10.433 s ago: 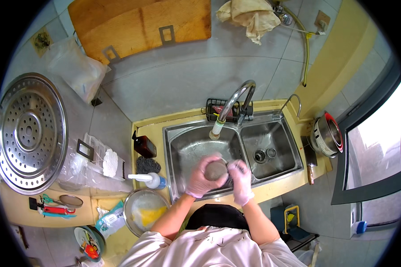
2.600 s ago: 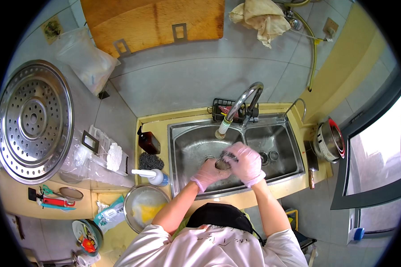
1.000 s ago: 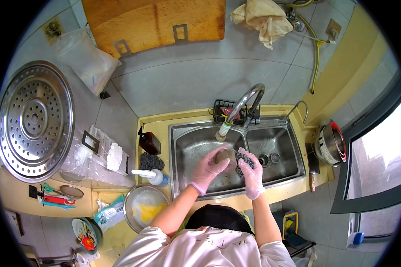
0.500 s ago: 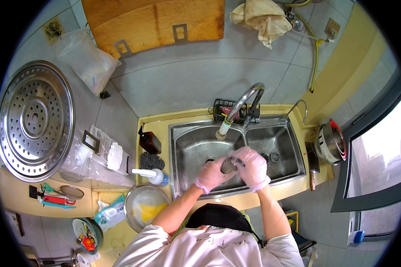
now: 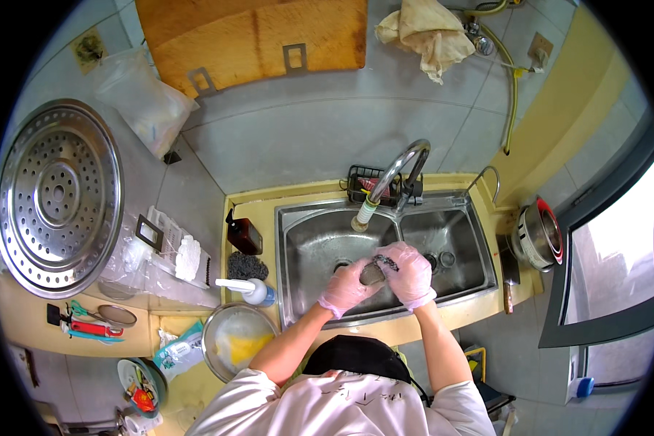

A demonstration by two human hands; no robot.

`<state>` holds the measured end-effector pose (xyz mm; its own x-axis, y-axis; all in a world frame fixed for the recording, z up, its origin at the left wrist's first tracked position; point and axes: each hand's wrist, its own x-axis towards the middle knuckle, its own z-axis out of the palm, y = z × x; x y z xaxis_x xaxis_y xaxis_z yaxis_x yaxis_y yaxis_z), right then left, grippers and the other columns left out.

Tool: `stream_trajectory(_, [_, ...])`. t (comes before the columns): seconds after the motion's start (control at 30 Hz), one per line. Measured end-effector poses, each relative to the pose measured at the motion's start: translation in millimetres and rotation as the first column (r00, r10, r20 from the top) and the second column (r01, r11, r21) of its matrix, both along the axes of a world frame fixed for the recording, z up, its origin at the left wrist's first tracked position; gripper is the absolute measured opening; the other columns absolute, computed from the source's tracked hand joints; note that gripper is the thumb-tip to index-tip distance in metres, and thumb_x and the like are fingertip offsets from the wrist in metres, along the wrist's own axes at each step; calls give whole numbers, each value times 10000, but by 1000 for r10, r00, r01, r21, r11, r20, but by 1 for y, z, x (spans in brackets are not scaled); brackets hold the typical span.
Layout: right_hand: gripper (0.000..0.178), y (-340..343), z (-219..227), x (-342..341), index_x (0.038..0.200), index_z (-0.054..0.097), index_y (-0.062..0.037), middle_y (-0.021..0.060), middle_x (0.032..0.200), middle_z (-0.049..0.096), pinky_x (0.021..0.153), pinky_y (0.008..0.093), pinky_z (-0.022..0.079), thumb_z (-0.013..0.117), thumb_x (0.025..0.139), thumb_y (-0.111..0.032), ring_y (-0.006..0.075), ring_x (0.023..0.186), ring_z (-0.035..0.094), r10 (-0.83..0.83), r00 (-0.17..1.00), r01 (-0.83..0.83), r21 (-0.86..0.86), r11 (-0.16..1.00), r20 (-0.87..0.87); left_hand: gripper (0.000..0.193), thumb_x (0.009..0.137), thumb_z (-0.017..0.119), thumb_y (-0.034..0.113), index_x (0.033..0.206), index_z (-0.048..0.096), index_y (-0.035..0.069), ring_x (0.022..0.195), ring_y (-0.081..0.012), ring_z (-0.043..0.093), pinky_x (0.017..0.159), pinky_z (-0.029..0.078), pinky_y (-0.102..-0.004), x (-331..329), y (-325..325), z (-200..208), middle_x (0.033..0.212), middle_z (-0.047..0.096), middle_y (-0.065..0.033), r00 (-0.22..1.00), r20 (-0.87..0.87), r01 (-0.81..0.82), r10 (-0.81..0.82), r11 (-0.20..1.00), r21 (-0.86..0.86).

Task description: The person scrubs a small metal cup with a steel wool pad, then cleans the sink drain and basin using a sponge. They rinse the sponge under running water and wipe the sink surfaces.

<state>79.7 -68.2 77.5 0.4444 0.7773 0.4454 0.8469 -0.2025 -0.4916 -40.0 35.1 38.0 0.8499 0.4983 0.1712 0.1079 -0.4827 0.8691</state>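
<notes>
Both my hands, in thin pink see-through gloves, are close together over the double steel sink (image 5: 309, 240). In my left hand (image 5: 345, 289) is a small round greyish object (image 5: 371, 275), perhaps a glass or metal cup or lid; its exact kind is hard to tell. My right hand (image 5: 410, 276) presses a dark, wiry scrubber (image 5: 386, 261) against its upper edge. My fingers cover much of both. Just above and beyond them hangs the spout of the curved chrome tap (image 5: 418, 147), with no water seen running from it.
Left of the sink stand a brown pump bottle (image 5: 244, 236), a grey scouring pad (image 5: 247, 267), a white spray bottle (image 5: 253, 291) and a steel bowl (image 5: 211, 336) with something yellow. A cleaver (image 5: 511, 269) and stacked pots (image 5: 536, 234) are on the right.
My right hand has shifted slightly left and down, with the scrubber still against the round object. My left hand stays almost in place.
</notes>
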Motion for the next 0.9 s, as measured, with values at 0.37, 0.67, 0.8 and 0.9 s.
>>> stream_trajectory(0.37, [401,-21,-15,4,1185,580,-20,83,1190,591,969,306,419,669,797,-60,173,1085,553,146,420,201,248,948,-896,523,774,793,193,1135,447,38,940,-114,586,844,501,-278,-9,13,34,1028,606,-46,970,231,223,-81,675,-703])
stream_trajectory(0.67, [881,-19,4,-21,1354,426,-44,102,1408,417,1086,348,316,864,609,-217,232,1289,409,96,713,3,140,990,-695,420,876,685,254,1148,438,52,1028,-124,554,862,496,-313,-7,9,26,1109,570,-63,967,241,234,-87,679,-696])
stream_trajectory(0.8, [725,-14,1,-26,1292,481,-46,108,1353,470,1042,328,376,839,674,-168,212,1227,464,156,330,184,225,957,-931,571,962,446,484,1325,397,46,1151,-203,538,983,459,-367,-9,17,31,1237,538,-113,941,327,339,-91,275,-900])
stream_trajectory(0.9, [629,-15,5,-33,1283,477,-45,94,1288,503,961,301,440,791,753,-168,183,1130,514,178,248,252,241,937,-952,577,950,480,459,1351,402,51,1174,-215,529,996,453,-384,-11,18,36,1267,529,-103,925,377,378,-40,20,-926])
